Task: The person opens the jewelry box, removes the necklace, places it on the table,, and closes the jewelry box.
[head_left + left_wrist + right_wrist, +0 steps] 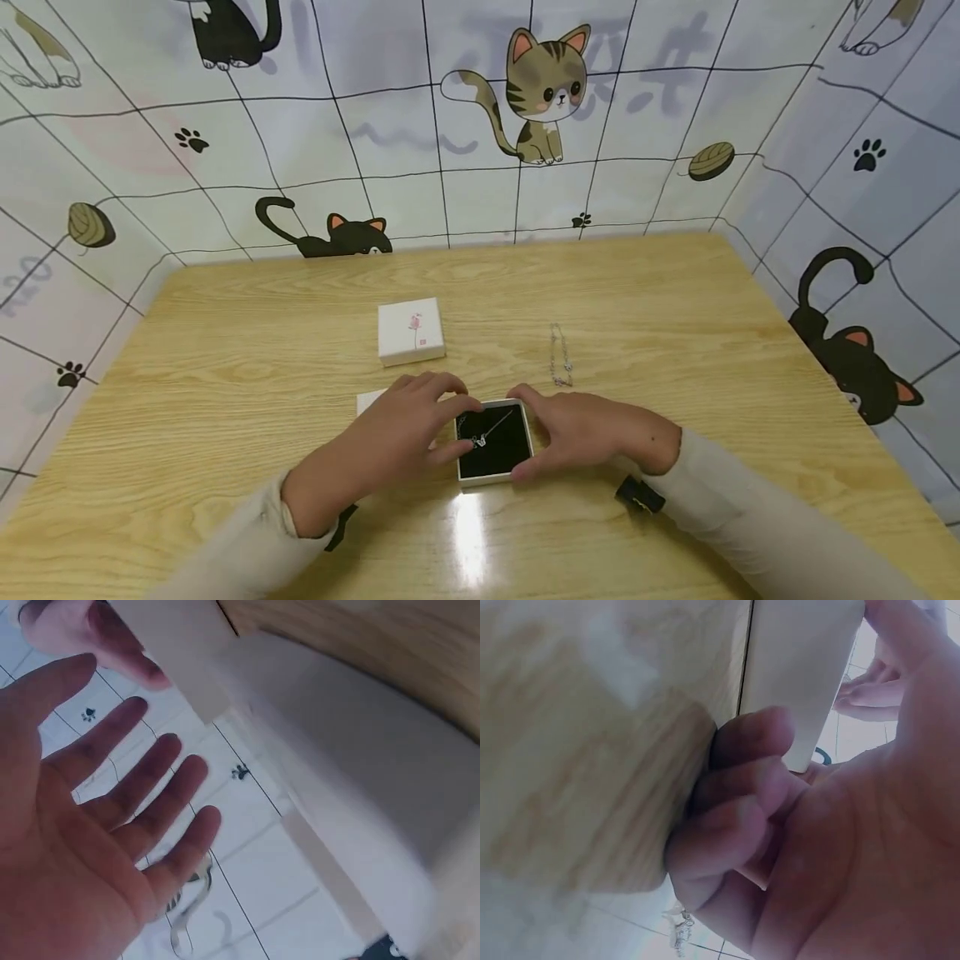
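A small white jewelry box (486, 481) with a black insert sits on the wooden table, its top uncovered. On the insert lies a fine silver necklace (495, 425) with a small pendant. My right hand (581, 429) grips the box's right side, thumb at the near corner and a finger at the far one; its other fingers curl beside the box in the right wrist view. Over the box's left edge, my left hand (408, 425) has its thumb and index fingertips close to the necklace. In the left wrist view, the left fingers (161, 780) are spread and loosely extended.
A white box with a pink flower print (410, 332) stands farther back. Another white piece (369, 401) is mostly hidden behind my left hand. A silver chain bracelet (559, 357) lies on the table to the right. Cat-patterned cloth (480, 200) surrounds the table's back and sides.
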`<state>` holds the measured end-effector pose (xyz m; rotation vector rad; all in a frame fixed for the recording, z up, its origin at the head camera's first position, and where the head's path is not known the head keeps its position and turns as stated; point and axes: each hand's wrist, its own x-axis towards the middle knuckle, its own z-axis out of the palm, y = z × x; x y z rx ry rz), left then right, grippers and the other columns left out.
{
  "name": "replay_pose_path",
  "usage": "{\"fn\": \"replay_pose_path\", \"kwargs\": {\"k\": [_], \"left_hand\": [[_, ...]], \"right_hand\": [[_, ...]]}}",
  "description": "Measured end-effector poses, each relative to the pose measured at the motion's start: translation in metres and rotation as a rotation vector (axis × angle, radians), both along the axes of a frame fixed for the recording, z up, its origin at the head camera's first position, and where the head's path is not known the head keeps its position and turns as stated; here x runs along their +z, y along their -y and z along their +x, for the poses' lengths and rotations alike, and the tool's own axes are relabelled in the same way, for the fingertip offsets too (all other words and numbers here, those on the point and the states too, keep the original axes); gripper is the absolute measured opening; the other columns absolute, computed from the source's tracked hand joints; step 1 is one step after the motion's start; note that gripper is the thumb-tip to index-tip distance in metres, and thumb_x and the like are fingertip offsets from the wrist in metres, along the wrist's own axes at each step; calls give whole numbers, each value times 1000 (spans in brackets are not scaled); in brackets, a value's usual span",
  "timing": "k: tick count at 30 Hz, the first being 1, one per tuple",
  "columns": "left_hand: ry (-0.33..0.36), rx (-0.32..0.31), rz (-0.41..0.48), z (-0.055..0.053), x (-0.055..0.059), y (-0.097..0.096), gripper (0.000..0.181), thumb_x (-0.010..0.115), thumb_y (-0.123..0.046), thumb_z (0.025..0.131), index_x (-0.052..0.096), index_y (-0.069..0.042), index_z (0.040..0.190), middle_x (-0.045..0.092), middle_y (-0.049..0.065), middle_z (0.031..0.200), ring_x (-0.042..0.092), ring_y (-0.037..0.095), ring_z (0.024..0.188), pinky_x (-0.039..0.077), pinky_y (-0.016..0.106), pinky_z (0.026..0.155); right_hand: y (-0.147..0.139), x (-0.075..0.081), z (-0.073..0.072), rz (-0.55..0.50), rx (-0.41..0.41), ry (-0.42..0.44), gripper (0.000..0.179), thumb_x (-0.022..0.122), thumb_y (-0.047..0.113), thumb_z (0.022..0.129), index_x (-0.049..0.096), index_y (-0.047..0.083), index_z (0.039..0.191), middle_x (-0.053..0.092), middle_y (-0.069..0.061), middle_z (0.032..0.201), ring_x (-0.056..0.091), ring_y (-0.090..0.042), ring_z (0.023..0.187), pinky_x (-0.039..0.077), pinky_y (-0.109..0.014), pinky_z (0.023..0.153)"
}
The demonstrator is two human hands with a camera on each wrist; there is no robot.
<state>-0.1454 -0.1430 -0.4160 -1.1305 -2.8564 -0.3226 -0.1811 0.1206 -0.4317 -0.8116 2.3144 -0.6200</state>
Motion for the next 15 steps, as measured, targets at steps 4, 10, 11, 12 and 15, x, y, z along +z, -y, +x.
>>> {"fn": "replay_pose_path", "kwargs": {"k": [4, 10, 11, 12, 15], "left_hand": [[-1, -14, -51, -2, -5, -12, 41, 73, -45, 89, 69, -20, 121, 62, 1, 120, 61, 23, 113, 48, 44, 101], [29, -8, -105, -5, -9, -19, 47, 74, -53, 85, 72, -18, 117, 64, 1, 117, 61, 21, 110, 49, 42, 98], [33, -7, -111, -5, -8, -19, 48, 75, -53, 84, 72, -17, 116, 64, 1, 116, 62, 21, 110, 49, 42, 97], [35, -4, -118, -5, -8, -19, 49, 75, -55, 83, 73, -17, 116, 65, 1, 116, 62, 21, 109, 49, 42, 97], [56, 4, -136, -7, -7, -19, 53, 77, -56, 80, 73, -17, 115, 66, 0, 114, 62, 21, 108, 50, 42, 95]], "right_hand": [[2, -2, -2, 22, 23, -4, 85, 75, 66, 77, 36, 25, 140, 64, 12, 86, 59, -9, 74, 47, -31, 73], [4, -1, -4, 32, 57, -8, 81, 76, 66, 76, 39, 24, 135, 65, 12, 83, 58, -8, 71, 47, -30, 71], [4, 0, -5, 31, 59, -10, 81, 76, 66, 76, 39, 24, 135, 65, 12, 82, 58, -8, 70, 47, -30, 70], [5, 0, -5, 30, 59, -10, 81, 76, 66, 76, 39, 23, 134, 65, 12, 82, 58, -8, 70, 47, -29, 70], [5, 0, -6, 28, 58, -11, 81, 76, 66, 76, 40, 22, 133, 65, 12, 81, 58, -8, 69, 47, -29, 69]]}}
